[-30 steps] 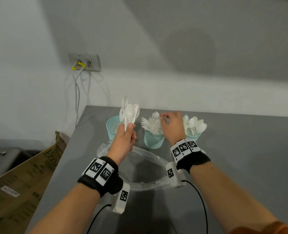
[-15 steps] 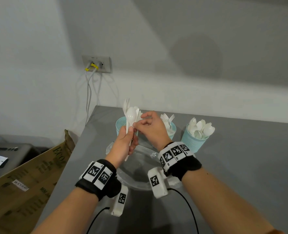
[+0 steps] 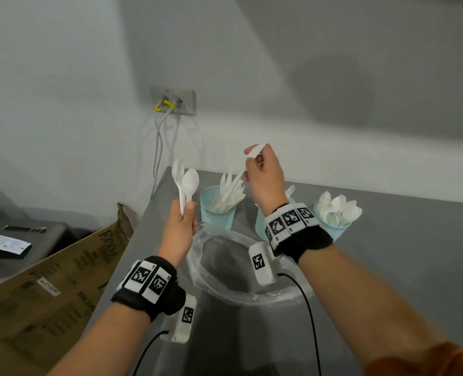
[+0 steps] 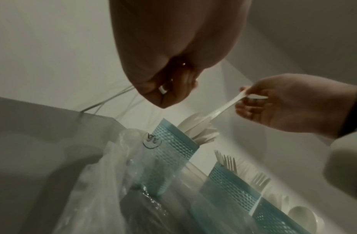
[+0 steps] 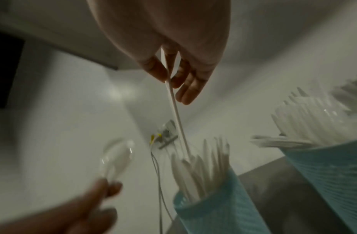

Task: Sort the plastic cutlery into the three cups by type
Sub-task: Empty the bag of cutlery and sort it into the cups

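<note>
Pinching a white knife near its upper end between thumb and fingers of the right hand, remaining fingers loosely curled below. Tip already among the other knives in the left cup, near the counter's back left corner. Best done by lowering the knife straight down until well inside, then easing the pinch apart so nothing tips out or catches the rim; cup looks light, so no sideways push. Left hand closed around a small upright bundle of leftover cutlery, spoon in front, just left of that cup. Middle cup with forks, right cup with spoons, along the back edge. Clear plastic bag flat in front of the cups.
</note>
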Action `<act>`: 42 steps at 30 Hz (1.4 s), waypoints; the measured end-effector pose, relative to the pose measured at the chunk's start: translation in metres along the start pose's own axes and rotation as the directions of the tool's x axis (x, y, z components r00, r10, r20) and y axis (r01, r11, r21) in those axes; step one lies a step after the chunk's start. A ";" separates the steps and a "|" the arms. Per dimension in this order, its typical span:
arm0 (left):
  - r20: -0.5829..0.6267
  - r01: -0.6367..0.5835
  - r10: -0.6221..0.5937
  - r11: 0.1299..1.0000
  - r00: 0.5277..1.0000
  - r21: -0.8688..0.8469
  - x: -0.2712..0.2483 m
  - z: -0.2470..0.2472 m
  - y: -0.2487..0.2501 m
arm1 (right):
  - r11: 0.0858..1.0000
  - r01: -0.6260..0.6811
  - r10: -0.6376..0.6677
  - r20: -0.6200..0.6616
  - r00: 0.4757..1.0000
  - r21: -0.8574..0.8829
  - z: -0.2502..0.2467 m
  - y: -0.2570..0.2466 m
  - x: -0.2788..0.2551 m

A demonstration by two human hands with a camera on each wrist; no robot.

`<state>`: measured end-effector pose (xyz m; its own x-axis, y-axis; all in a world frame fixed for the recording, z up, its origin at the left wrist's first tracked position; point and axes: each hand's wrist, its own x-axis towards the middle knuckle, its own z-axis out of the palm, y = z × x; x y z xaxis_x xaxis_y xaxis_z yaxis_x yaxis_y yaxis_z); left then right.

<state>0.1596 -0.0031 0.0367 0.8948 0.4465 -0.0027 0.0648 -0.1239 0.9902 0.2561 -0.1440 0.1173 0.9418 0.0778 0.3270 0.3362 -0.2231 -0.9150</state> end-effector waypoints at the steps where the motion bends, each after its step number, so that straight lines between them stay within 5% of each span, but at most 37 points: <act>1: 0.001 -0.006 0.006 1.000 1.000 0.025 0.001 -0.001 -0.001 | 0.996 0.030 -0.025 0.053 0.998 -0.090 0.006 0.005 0.001; 3: 0.009 -0.016 0.016 0.999 1.000 0.036 0.003 0.000 -0.001 | 0.936 0.082 -0.018 0.186 0.982 -0.343 0.017 0.021 -0.001; 6: 0.029 -0.025 0.025 1.000 0.999 0.001 0.001 0.003 0.008 | 0.728 0.135 0.084 0.283 0.955 -0.672 0.029 0.041 -0.008; 13: 0.048 -0.101 0.100 0.995 0.994 0.023 0.000 0.013 0.017 | 0.641 0.116 0.199 0.311 0.929 -0.759 0.034 0.042 -0.015; 17: 0.040 -0.227 0.224 0.968 0.974 0.105 -0.004 0.011 0.012 | 0.780 0.072 0.158 0.308 0.938 -0.622 0.029 0.032 -0.021; 22: 0.062 -0.397 0.393 0.902 0.918 0.167 -0.007 0.030 0.004 | 0.984 0.015 0.032 0.258 0.966 -0.178 0.002 0.019 -0.046; 23: 0.182 -0.462 0.434 0.872 0.882 0.162 -0.016 0.090 0.025 | 0.987 0.003 0.022 0.152 0.988 -0.161 -0.060 0.023 -0.046; 27: 0.176 -0.471 0.438 0.841 0.882 0.266 -0.013 0.108 0.026 | 0.997 0.048 -0.029 0.261 0.965 -0.066 -0.064 0.022 -0.058; 30: 0.224 -0.416 0.363 0.869 0.904 0.268 -0.020 0.111 0.022 | 0.997 0.046 -0.036 0.160 0.986 -0.063 -0.060 0.026 -0.063; 35: 0.357 -0.563 0.489 0.815 0.796 0.138 -0.023 0.135 0.023 | 0.984 0.002 0.010 0.065 0.998 -0.176 -0.083 0.034 -0.049; 38: 0.495 -0.577 0.464 0.811 0.735 0.097 -0.022 0.172 0.029 | 0.981 -0.109 0.112 0.009 0.994 -0.161 -0.124 0.043 -0.039; 40: 0.600 -0.630 0.417 0.753 0.682 0.192 -0.019 0.195 0.032 | 0.959 -0.211 0.207 -0.037 0.978 -0.192 -0.151 0.051 -0.031; 42: 0.677 -0.698 0.308 0.573 0.669 0.429 -0.018 0.212 0.033 | 0.939 -0.288 0.277 -0.083 0.957 -0.190 -0.172 0.058 -0.023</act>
<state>0.2396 -0.2029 0.0396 0.9173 -0.3393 0.2085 -0.3980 -0.7631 0.5093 0.2533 -0.3258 0.0973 0.9946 -0.0675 0.0793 0.0441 -0.4168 -0.9079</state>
